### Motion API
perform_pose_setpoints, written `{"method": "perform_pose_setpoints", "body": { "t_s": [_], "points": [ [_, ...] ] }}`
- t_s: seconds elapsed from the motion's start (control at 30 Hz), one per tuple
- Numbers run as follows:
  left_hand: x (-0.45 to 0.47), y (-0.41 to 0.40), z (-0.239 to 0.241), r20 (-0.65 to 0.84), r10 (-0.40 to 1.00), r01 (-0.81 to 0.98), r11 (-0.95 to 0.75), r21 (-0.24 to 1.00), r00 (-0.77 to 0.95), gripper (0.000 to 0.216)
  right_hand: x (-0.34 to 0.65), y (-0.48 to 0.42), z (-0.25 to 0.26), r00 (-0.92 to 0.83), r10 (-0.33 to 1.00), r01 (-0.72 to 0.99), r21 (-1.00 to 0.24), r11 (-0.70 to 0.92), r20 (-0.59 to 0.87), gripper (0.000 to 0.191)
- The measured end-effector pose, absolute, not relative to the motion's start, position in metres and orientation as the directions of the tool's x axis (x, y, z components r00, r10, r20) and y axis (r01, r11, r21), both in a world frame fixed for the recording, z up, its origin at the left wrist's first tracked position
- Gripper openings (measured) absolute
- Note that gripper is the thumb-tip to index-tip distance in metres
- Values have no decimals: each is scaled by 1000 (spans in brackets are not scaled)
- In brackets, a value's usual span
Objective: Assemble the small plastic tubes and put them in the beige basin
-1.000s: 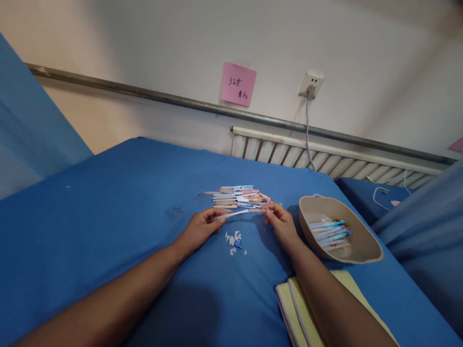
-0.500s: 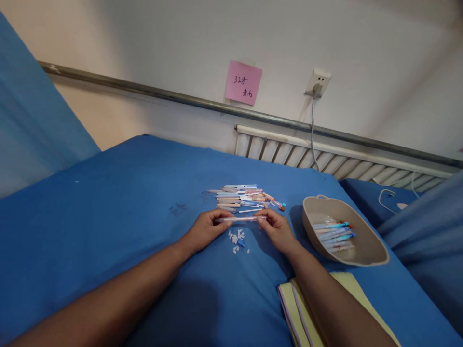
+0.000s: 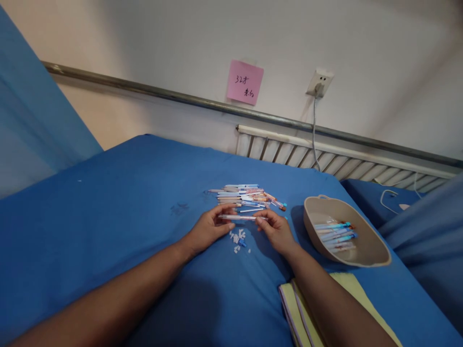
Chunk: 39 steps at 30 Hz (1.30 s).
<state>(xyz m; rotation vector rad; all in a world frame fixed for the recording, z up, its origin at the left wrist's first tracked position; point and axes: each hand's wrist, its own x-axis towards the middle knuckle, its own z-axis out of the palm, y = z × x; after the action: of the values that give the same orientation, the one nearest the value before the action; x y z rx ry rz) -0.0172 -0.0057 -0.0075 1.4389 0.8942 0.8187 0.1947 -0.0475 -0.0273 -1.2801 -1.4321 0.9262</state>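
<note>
A slim pale pink pen (image 3: 238, 218) lies level between my two hands. My right hand (image 3: 277, 231) pinches it near its right end, between thumb and fingers. Around the pen's left end, the thumb and fingers of my left hand (image 3: 208, 227) are spread apart, so this hand is open. Just beyond my fingers, a pile of pens (image 3: 240, 195) in blue, peach and white rests on the blue sheet (image 3: 152, 193). Below the held pen lie small white scraps (image 3: 237, 238) and a little blue piece (image 3: 242, 243).
To the right stands a beige basin (image 3: 361, 255) with several pens (image 3: 336, 233) inside. A folded yellow-green cloth (image 3: 300, 308) lies under my right forearm. Along the wall run a metal rail (image 3: 173, 98) and a radiator (image 3: 275, 150); a cable (image 3: 314, 125) hangs from the socket (image 3: 320, 82).
The fingers of my left hand have parted from their pinch on the pen. My right hand still holds the pen in nearly the same place.
</note>
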Motion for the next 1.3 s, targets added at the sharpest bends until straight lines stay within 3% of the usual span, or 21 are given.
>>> {"method": "perform_pose_setpoints", "body": {
  "t_s": [0.03, 0.17, 0.23, 0.37, 0.5, 0.63, 0.7, 0.83, 0.93, 1.0, 1.07, 1.2, 1.3],
  "points": [
    [-16, -6, -7, -34, 889, 40, 17, 999, 457, 54, 194, -48, -27, 28, 985, 252, -955, 158, 170, 23],
    [-16, -7, -7, -128, 887, 98, 94, 991, 443, 32, 195, -48, -27, 27, 984, 288, -944, 164, 179, 25],
    [-17, -5, -8, -99, 899, 79, 72, 994, 427, 25, 195, -49, -28, 27, 983, 312, -936, 163, 181, 25],
    [-18, -3, -8, -52, 910, -20, 66, 998, 411, 41, 195, -49, -28, 31, 984, 317, -935, 158, 176, 23],
    [-17, -3, -9, -163, 894, 74, 145, 987, 417, 28, 195, -49, -28, 25, 984, 312, -936, 161, 178, 21],
    [-17, -3, -8, -28, 920, -9, 34, 999, 392, 32, 195, -49, -27, 25, 984, 307, -938, 161, 177, 20],
    [-17, -3, -8, -56, 921, -27, 72, 997, 386, 43, 195, -49, -27, 28, 985, 296, -943, 155, 171, 20],
    [-17, -3, -9, -177, 892, 76, 159, 984, 416, 32, 195, -49, -27, 12, 982, 298, -938, 176, 188, 20],
    [-18, -3, -10, -76, 904, 34, 68, 997, 421, 24, 196, -49, -28, 0, 980, 303, -934, 190, 200, 20],
    [-18, -3, -9, -35, 909, -27, 51, 998, 416, 33, 196, -49, -29, 8, 982, 282, -943, 180, 190, 21],
    [-18, -3, -9, -88, 901, -32, 112, 993, 425, 45, 197, -48, -29, 16, 983, 265, -948, 174, 184, 22],
    [-17, -4, -9, -199, 870, 74, 186, 980, 450, 32, 196, -49, -30, 6, 979, 286, -939, 193, 204, 20],
    [-18, -4, -9, -90, 894, 45, 78, 996, 438, 23, 196, -49, -29, 0, 975, 299, -930, 211, 221, 20]
  ]
}}
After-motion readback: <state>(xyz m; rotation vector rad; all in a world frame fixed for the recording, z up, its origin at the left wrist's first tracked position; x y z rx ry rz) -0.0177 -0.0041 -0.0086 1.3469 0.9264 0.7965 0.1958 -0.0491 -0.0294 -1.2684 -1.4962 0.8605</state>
